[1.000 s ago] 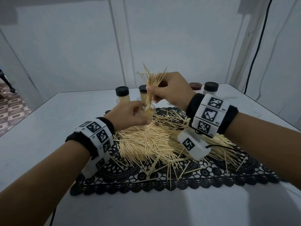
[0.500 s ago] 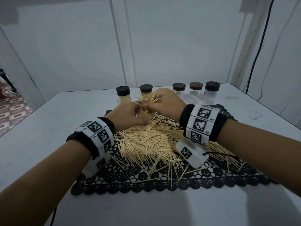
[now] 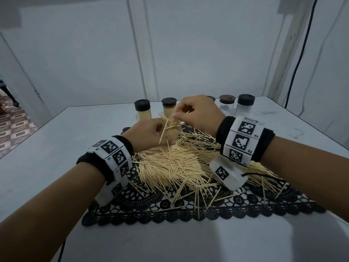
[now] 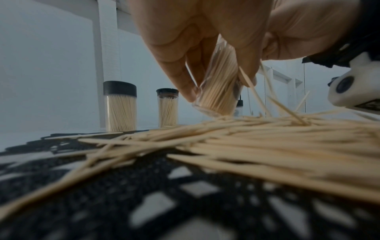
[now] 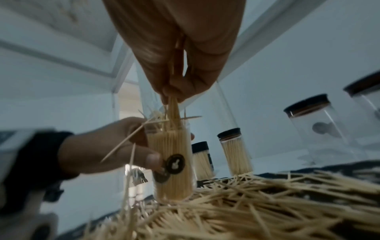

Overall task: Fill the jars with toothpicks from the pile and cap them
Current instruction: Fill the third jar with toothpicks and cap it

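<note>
Head view: a black lace mat [image 3: 188, 210] lies along the near part of a white table [image 3: 37, 167], strewn with a loose pile of toothpicks [image 3: 170, 165] that thins out toward the mat's near edge. Past the pile, at the mat's far side, the left hand [image 3: 149, 134] curls its fingers round a clear open jar [image 5: 172, 164], already packed with toothpicks and standing tilted with its base on the pile. Right over the jar's mouth, the right hand [image 3: 198, 114] pinches a small bunch of toothpicks [image 5: 174, 110] between thumb and fingertips, their lower ends inside the rim; a few stray sticks jut sideways from the opening. Both wrists carry white bands printed with black-and-white markers. Along the table's far edge stands a row of capped jars: 2 filled jars [image 3: 143, 112] with black lids to the left, and 2 clear ones to the right, 1 brown-lidded jar [image 3: 227, 103] and 1 black-lidded jar [image 3: 245, 105]. Another dark lid shows between them, mostly hidden behind the right hand. A black cable [image 3: 300, 53] hangs down the wall beyond the far right corner.
</note>
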The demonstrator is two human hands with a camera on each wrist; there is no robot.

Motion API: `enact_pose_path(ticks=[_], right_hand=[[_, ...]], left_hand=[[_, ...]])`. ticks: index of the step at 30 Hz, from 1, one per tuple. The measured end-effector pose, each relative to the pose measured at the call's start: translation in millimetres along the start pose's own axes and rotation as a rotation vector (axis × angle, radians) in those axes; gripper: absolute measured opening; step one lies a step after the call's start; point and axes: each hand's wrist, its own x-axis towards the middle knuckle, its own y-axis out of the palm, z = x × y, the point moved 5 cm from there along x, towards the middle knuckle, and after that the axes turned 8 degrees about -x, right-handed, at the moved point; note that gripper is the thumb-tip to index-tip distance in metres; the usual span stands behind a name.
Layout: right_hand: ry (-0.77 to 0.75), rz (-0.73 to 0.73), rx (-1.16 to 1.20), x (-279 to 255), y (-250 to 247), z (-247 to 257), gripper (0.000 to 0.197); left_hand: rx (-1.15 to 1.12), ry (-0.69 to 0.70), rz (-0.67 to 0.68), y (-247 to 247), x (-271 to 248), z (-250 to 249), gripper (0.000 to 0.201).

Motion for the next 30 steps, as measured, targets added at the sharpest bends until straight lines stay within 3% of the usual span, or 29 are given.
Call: enact_pose_path(ticks=[6,14,18,24,30], right_hand=[[-0.164,0.101,-0.215,-8,10,15,0.016],[-0.083,0.145,-0.121,-14,3,11,0.030],[-0.105,0.072,-0.080,-18,1,3,0.018],[-0.145,-0.040,-0.043,-18,2,2,0.001],[-0.151,-0.048,-0.082,-17,4,4,0.015]], left_hand=[[-0.026,-0.021,-0.022,0,-1,-1,0.045],[-0.039,-0.003,-0.038,-2,-1,-1,0.055],[-0.048,-0.004,-0.048,-2,-1,1,0.051],[-0.024,0.009,-0.043,-3,-1,1,0.060],[-0.026,0.019,-0.048,-3,0,1,0.060]])
